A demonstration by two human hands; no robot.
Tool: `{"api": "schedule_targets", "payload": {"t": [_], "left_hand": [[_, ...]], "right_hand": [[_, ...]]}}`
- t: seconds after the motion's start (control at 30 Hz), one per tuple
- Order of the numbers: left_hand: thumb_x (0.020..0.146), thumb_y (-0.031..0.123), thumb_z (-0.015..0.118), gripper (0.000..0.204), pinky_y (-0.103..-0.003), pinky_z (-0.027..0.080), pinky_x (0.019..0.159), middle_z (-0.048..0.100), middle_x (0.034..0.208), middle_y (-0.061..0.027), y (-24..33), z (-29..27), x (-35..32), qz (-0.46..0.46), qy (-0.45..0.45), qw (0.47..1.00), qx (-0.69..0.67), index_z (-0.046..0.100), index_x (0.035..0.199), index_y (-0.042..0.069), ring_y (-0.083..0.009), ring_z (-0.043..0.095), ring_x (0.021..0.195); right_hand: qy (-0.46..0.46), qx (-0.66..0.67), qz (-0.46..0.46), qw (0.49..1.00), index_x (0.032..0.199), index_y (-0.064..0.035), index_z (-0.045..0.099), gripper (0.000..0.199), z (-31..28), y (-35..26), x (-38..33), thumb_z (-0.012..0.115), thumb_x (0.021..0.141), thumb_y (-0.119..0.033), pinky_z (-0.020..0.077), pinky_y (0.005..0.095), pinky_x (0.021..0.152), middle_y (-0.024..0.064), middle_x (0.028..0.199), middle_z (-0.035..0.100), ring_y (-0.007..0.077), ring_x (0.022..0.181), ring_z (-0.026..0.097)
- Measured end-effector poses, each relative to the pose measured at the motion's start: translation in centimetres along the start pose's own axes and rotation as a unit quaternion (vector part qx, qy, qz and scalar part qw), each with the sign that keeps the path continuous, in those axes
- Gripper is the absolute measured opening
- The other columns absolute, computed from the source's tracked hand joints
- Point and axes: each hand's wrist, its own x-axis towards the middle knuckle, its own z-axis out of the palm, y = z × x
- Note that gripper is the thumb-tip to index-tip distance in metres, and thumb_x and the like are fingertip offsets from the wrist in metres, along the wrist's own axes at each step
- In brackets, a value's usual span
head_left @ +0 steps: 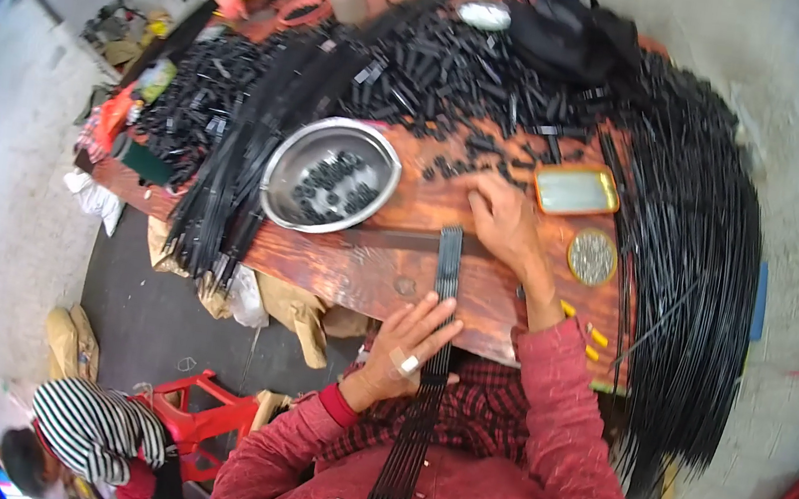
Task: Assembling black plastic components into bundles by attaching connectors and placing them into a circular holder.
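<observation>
A flat row of thin black rods (447, 281) runs from the table's near edge down over my lap, its far ends lying side by side on the wood. My left hand (404, 344) is laid across the rods, fingers over the top and thumb tip showing beyond them, with a white wrap on one finger. Beyond the rods' far ends, my right hand (507, 221) reaches over the table with its fingers curled down and pinched. What those fingertips hold, if anything, is hidden. Just past them lie small black pieces (444, 168).
Left of the rods stands a metal bowl (273, 172) with small black rings. At right are an orange-rimmed rectangular tin (574, 212) and a round tin (592, 258). Black parts (443, 69) are heaped behind; long black rods (691, 258) hang over the right edge. Two other people are nearby.
</observation>
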Motion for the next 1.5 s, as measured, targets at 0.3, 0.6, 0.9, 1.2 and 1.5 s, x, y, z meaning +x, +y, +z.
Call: {"api": "schedule_targets", "payload": {"t": [0.3,0.6,0.9,1.2,1.5], "left_hand": [[0.081,0.048,0.075,0.078,-0.048,0.033,0.112,0.04,0.157,-0.0122,0.8,-1.0,-1.2,0.025,0.012,0.999,0.03,0.05,0.145,0.011,-0.0353,0.036,0.146],[0.089,0.042,0.061,0.067,-0.049,0.03,0.115,0.036,0.16,-0.0115,0.6,-0.3,-1.2,0.046,0.026,0.998,0.045,0.048,0.148,0.014,-0.0357,0.035,0.146],[0.082,0.032,0.071,0.078,-0.051,0.029,0.117,0.031,0.162,-0.0103,0.0,0.2,-1.6,0.072,0.033,0.996,0.029,0.042,0.152,0.015,-0.0366,0.031,0.148],[0.062,0.041,0.09,0.106,-0.053,0.028,0.118,0.031,0.158,-0.0176,-0.1,-5.1,-0.7,0.136,-0.178,0.972,0.069,0.039,0.152,0.015,-0.0442,0.029,0.144],[0.067,0.025,0.081,0.06,-0.057,0.032,0.115,0.043,0.148,-0.0194,-3.2,-1.9,3.0,0.203,-0.095,0.974,0.031,0.062,0.12,0.004,-0.0452,0.041,0.134]], "right_hand": [[-0.137,0.087,-0.052,0.985,0.102,-0.0054,0.068,0.026,-4.5,-10.8,-10.1,0.056,0.082,0.004,0.0524,0.0443,0.079,0.0153,0.096,0.068,0.0376,0.09,0.065],[-0.233,0.056,-0.068,0.969,0.121,-0.0112,0.066,0.054,-3.4,-15.7,-19.1,0.066,0.069,0.004,0.0517,0.0392,0.091,0.0061,0.121,0.066,0.0302,0.11,0.059],[-0.132,-0.011,-0.135,0.982,0.107,-0.0123,0.073,0.035,-0.4,-14.9,-19.8,0.067,0.076,0.002,0.0557,0.0377,0.072,0.0037,0.098,0.074,0.0274,0.089,0.067],[-0.193,0.095,-0.043,0.976,0.106,-0.0081,0.072,0.018,-1.0,-14.8,-18.5,0.069,0.093,-0.02,0.0534,0.0405,0.072,0.0134,0.092,0.072,0.0344,0.082,0.069],[-0.201,0.093,0.019,0.975,0.1,-0.0055,0.073,0.018,-2.0,-13.6,-17.2,0.072,0.09,-0.02,0.0529,0.0393,0.083,0.0128,0.1,0.072,0.0311,0.092,0.068]]}}
